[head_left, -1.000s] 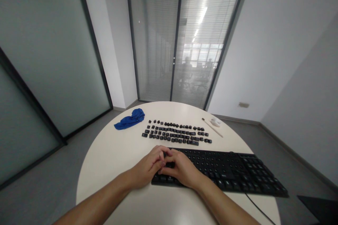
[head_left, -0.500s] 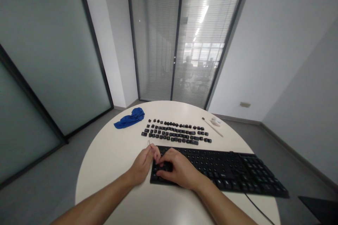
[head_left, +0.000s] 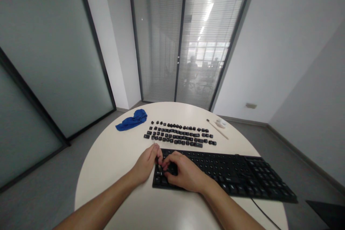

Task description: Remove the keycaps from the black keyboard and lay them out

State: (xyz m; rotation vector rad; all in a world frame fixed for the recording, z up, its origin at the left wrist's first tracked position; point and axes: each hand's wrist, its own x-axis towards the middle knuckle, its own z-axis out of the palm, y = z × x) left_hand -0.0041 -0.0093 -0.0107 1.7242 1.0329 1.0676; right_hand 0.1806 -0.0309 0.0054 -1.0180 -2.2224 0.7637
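Observation:
A black keyboard (head_left: 229,174) lies across the front of the round table, several of its keycaps off. My left hand (head_left: 147,161) is closed around a thin, light wire-like tool (head_left: 153,141); one end sticks up above the fingers, and the lower end reaches down to the keys at the keyboard's left end. The tool's exact kind is too small to make out. My right hand (head_left: 183,172) rests over the same left end, its fingers bent and the thumb apart from them, with keys showing in the gap. Its fingertips are close beside the tool.
Rows of loose black keycaps (head_left: 176,138) lie beyond the keyboard. A blue cloth (head_left: 132,120) is at the back left. A thin brush (head_left: 217,129) and a crumpled white item (head_left: 221,123) lie at the back right. A cable (head_left: 265,214) runs off the front edge.
The tool's upper end has dipped slightly, and its lower end now shows among the keys. My right fingers have shifted a little to the right, away from my left hand.

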